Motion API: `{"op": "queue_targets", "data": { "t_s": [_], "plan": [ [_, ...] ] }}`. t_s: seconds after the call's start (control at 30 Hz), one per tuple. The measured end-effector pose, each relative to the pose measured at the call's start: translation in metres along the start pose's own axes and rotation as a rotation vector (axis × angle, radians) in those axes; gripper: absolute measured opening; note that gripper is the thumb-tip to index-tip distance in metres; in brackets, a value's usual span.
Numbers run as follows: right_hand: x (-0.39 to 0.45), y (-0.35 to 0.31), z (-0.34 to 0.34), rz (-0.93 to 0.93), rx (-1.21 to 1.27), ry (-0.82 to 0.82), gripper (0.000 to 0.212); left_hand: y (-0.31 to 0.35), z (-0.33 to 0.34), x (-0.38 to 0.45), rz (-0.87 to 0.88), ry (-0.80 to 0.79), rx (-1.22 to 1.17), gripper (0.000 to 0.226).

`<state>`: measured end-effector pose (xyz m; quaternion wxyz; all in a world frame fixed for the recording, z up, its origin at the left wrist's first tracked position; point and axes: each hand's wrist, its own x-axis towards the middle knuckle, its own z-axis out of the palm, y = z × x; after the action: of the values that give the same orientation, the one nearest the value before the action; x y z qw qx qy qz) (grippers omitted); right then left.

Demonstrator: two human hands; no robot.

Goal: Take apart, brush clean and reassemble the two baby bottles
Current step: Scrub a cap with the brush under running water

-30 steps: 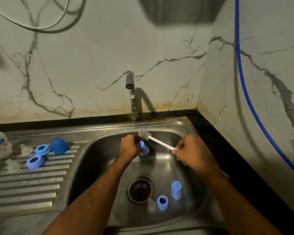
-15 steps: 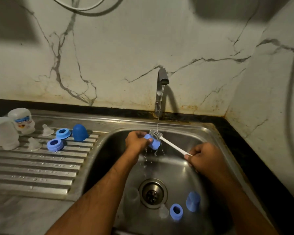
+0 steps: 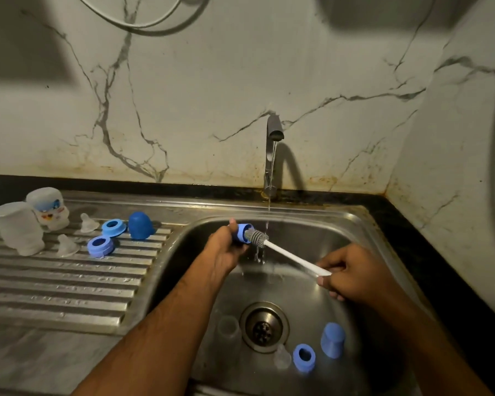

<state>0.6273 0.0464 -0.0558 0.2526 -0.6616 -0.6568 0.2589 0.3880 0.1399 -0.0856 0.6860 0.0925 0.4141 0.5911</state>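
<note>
The steel sink holds most of the action: over its back half the left hand curls round a small blue cap, tipped with its mouth toward the right, and the grey bristle head of a white-handled brush sits at that mouth, just under the thin stream falling from the tap. The right hand pinches the handle's far end between thumb and curled fingers. On the sink floor, near the front rim, a blue ring lies beside an upturned blue cup-shaped cap, with a clear teat just left of the ring and a clear cup-shaped piece left of the drain. On the ribbed draining board to the left stand two upturned bottle bodies, a plain frosted bottle and a printed bottle touching behind it; near them lie two clear teats and, two blue rings and, and a dark blue dome cap. The board's front ribs are bare steel, and the dark counter edge runs along the sink's right side to the wall corner.
</note>
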Motion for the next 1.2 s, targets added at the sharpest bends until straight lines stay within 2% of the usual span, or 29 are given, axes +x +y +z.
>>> {"op": "queue_targets", "data": {
  "t_s": [0.13,0.3,0.43,0.57,0.63,0.7,0.8,0.97,1.13,1.2],
  "plan": [
    [-0.003,-0.004,0.004,-0.039,-0.141,0.074,0.013,-0.003,0.005,0.001,0.013,-0.048,0.054,0.017],
    [-0.007,-0.014,0.008,-0.069,-0.383,0.190,0.019,-0.005,0.012,-0.005,-0.067,-0.129,0.070,0.014],
    [-0.002,-0.020,0.012,-0.086,-0.404,0.153,0.022,-0.003,0.006,-0.005,-0.100,-0.125,-0.056,0.014],
    [0.000,-0.023,0.021,-0.181,-0.499,-0.002,0.025,-0.002,0.001,0.001,0.000,-0.032,0.046,0.021],
    [0.002,-0.024,0.019,-0.202,-0.551,0.010,0.028,-0.003,0.000,0.002,0.015,0.017,0.054,0.028],
    [0.004,-0.024,0.017,-0.204,-0.579,0.079,0.028,-0.003,0.003,0.001,0.011,0.001,0.040,0.026],
    [0.004,-0.022,0.022,-0.155,-0.557,0.164,0.026,-0.003,0.009,0.000,0.025,-0.045,0.032,0.025],
    [0.007,-0.019,0.028,-0.107,-0.436,0.066,0.022,-0.006,0.005,0.001,0.045,-0.031,0.023,0.029],
    [0.005,-0.018,0.021,-0.110,-0.371,0.205,0.020,-0.005,0.011,-0.003,0.081,-0.051,0.013,0.027],
    [0.005,-0.018,0.026,-0.075,-0.394,0.170,0.021,-0.007,0.013,-0.003,0.072,-0.051,0.000,0.026]
  ]
}}
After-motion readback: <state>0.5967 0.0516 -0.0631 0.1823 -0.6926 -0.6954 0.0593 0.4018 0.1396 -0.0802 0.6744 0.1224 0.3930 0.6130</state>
